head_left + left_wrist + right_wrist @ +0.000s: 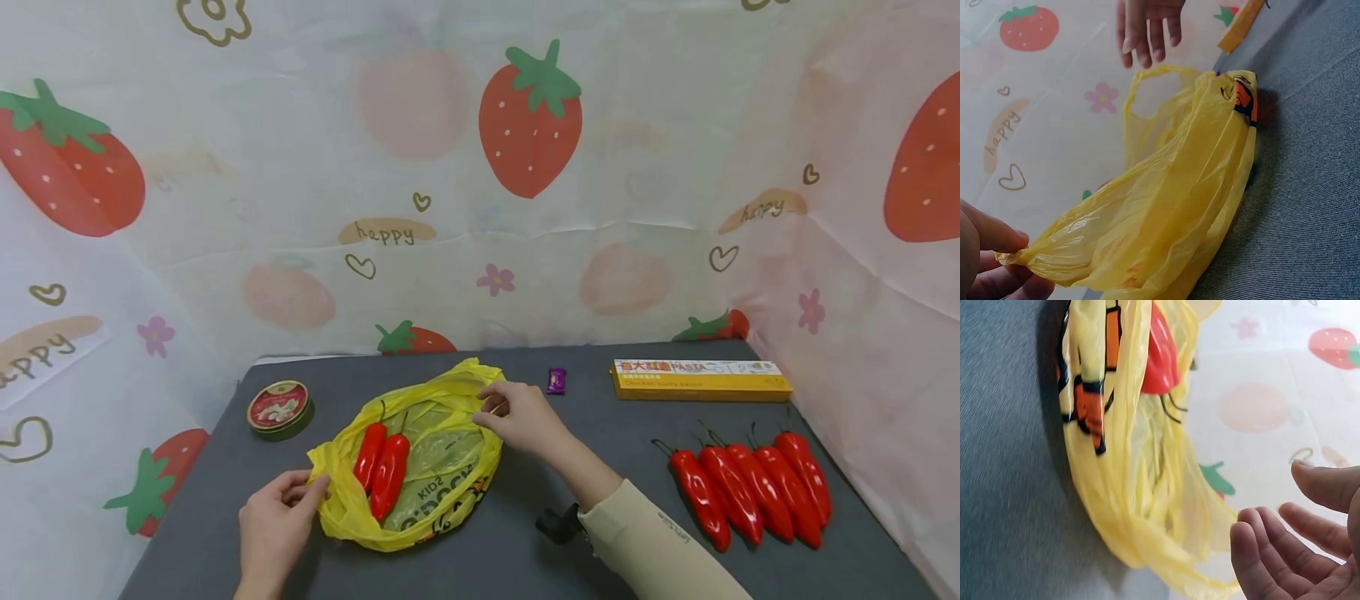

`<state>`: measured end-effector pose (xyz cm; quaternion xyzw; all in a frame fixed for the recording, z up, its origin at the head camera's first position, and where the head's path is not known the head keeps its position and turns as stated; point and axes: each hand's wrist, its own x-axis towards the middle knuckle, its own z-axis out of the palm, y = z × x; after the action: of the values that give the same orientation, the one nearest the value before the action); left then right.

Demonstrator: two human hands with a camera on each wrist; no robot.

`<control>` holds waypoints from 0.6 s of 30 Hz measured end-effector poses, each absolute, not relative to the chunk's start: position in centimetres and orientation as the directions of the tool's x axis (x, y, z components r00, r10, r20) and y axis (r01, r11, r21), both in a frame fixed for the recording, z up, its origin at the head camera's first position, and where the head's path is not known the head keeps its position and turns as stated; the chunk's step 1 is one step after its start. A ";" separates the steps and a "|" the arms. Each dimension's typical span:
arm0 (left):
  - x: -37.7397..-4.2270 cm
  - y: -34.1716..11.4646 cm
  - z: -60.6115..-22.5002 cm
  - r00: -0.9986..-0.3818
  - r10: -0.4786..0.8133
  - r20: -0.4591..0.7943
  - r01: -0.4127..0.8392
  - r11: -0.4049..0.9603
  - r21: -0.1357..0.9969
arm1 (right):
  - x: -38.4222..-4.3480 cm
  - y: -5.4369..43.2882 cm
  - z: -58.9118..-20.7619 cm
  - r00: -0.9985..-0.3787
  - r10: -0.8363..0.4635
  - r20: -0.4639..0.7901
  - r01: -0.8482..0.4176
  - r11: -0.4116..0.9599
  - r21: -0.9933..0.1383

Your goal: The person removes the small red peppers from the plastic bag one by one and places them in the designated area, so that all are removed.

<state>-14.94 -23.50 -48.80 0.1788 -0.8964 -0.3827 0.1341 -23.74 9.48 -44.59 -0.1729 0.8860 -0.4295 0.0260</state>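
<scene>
A yellow plastic bag point(341, 500) lies spread on the dark table with its mouth facing up. Inside it, two glossy red chili peppers point(390, 475) rest side by side toward the left. My left hand point(276, 517) pinches the bag's left rim; in the left wrist view the thumb point(1004, 234) and fingers draw the plastic to a point. At the opposite rim is my right hand point(528, 417), its fingers relaxed and apart. The right wrist view shows nothing between that thumb point(1329, 484) and the fingers, with the bag's edge point(1204, 587) just beyond them.
Several more red chili peppers point(750, 492) lie in a row at the right. Behind them is a yellow pasta box point(701, 385). A small purple packet point(556, 381) lies at the back, and a round tin point(279, 408) stands left of the bag. Patterned cloth walls surround the table.
</scene>
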 end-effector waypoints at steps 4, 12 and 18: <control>-14.8 -23.3 -48.8 -0.905 -0.413 0.097 -0.211 0.637 0.741 | -24.2 8.4 -44.8 -0.931 -0.361 0.055 -0.260 0.550 -0.794; -15.1 -23.2 -49.1 -0.903 -0.417 0.107 -0.209 0.642 0.737 | -25.6 5.1 -45.2 -0.907 -0.420 -0.036 -0.209 0.521 -0.827; -15.0 -23.3 -49.3 -0.898 -0.420 0.132 -0.193 0.645 0.739 | -26.5 2.9 -46.0 -0.907 -0.406 -0.114 -0.120 0.506 -0.854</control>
<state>-15.02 -23.31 -49.27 0.1712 -0.8949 -0.3849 0.1472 -26.55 2.87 -46.05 -0.1539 0.8545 -0.4723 0.1517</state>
